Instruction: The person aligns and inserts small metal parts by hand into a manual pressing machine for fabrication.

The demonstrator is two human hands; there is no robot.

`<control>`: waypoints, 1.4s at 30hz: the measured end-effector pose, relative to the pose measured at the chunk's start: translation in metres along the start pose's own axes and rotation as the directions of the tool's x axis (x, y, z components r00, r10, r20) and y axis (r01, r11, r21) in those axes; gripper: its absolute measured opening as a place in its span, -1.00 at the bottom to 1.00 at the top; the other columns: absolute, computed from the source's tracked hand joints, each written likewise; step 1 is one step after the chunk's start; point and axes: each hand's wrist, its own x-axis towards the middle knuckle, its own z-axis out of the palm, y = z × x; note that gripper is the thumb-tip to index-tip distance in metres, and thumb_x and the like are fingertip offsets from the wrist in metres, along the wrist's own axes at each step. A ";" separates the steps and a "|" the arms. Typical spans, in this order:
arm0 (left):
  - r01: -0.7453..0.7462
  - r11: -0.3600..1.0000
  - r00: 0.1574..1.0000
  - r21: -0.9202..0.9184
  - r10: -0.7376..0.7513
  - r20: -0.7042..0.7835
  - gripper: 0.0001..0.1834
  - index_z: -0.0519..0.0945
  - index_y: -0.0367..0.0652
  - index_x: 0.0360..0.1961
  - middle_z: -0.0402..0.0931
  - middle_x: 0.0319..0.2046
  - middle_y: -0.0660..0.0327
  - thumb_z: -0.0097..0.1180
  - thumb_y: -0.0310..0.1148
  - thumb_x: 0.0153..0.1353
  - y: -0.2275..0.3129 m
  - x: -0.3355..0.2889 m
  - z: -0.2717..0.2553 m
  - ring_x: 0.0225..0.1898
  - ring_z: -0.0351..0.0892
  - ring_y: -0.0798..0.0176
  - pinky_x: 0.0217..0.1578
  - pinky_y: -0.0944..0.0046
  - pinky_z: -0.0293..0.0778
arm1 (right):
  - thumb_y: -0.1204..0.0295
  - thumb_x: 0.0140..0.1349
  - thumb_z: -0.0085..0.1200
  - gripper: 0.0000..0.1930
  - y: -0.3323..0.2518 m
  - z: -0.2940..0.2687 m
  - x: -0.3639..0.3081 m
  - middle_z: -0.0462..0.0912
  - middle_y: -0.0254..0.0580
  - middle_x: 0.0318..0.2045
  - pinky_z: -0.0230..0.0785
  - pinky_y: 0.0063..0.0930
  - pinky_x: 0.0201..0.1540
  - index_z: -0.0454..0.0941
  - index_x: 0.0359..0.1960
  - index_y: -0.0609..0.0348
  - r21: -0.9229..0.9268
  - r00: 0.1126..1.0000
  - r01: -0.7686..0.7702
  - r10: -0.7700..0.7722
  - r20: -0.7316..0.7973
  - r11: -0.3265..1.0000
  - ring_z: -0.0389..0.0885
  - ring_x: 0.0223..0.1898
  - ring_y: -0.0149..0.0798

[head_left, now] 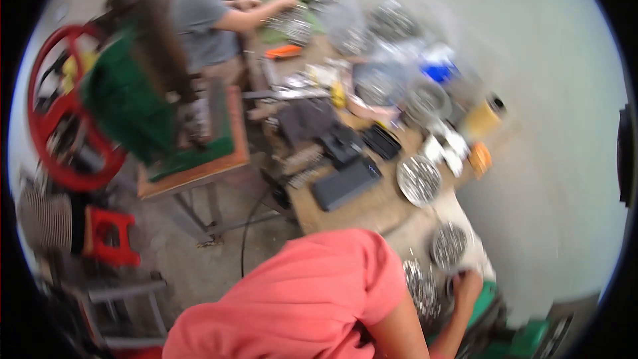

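metal parts [420, 181] lie in bowls [420, 204] right of the case [347, 183].

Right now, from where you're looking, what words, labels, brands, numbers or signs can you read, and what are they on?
None can be read.
Dark grey flat box: tiny pale marks near one end, too small and blurred to make out.
Yellow roll: no lettering can be made out.
Green machine: none legible.
Pale round dish of metal pieces: none legible.

A green machine [126, 100] bears a red wheel [66, 110].
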 end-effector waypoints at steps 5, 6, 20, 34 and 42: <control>-0.253 0.903 0.877 -0.347 0.365 0.313 -0.77 0.49 -0.14 -0.35 0.42 -0.33 0.13 -0.12 -0.25 0.32 0.016 0.066 0.096 -0.06 0.48 0.03 0.36 -0.15 0.14 | 0.28 0.02 0.26 -0.77 -0.016 0.007 0.008 0.71 0.06 -0.41 0.51 -0.06 -0.17 0.73 -0.41 0.18 0.063 1.000 -0.024 0.024 0.007 0.998 0.69 -0.32 0.10; -0.283 0.866 0.829 -0.411 0.437 0.349 -0.76 0.49 -0.14 -0.36 0.41 -0.34 0.14 -0.13 -0.24 0.33 0.027 0.071 0.109 -0.06 0.48 0.03 0.37 -0.16 0.13 | 0.27 0.02 0.26 -0.78 -0.017 0.006 0.009 0.71 0.07 -0.41 0.51 -0.06 -0.18 0.73 -0.42 0.17 0.106 1.000 -0.008 0.009 -0.013 0.994 0.70 -0.34 0.10; 0.001 0.849 0.949 -0.529 0.165 0.268 -0.68 0.65 -0.34 -0.29 0.61 -0.35 -0.17 0.09 -0.25 0.15 0.151 0.044 -0.032 -0.29 0.60 -0.22 -0.27 -0.10 0.46 | 0.41 0.02 0.22 -0.82 0.004 0.007 -0.008 0.71 0.07 -0.47 0.57 -0.16 -0.22 0.74 -0.37 0.22 0.362 0.995 -0.043 0.072 -0.067 0.931 0.72 -0.40 0.07; 0.566 0.821 0.591 0.080 -0.336 -0.733 -0.85 0.61 -0.27 -0.19 0.63 -0.31 -0.02 0.12 -0.44 0.26 -0.008 -0.034 -0.077 -0.23 0.64 -0.14 -0.20 0.00 0.55 | 0.48 0.18 0.30 -0.87 0.010 -0.001 -0.056 0.70 -0.39 -0.45 0.41 -0.65 -0.35 0.73 -0.29 0.29 0.891 0.906 -0.266 0.412 0.100 0.369 0.57 -0.43 -0.58; 0.655 0.752 0.505 0.081 -0.354 -0.787 -0.72 0.62 -0.29 -0.03 0.65 -0.17 -0.12 0.09 -0.49 0.24 -0.067 -0.016 -0.073 -0.16 0.64 -0.20 -0.14 -0.03 0.55 | 0.50 0.22 0.28 -0.89 -0.001 -0.011 -0.066 0.65 -0.46 -0.47 0.25 -0.69 -0.44 0.72 -0.26 0.26 0.971 0.881 -0.233 0.433 0.193 0.042 0.45 -0.48 -0.60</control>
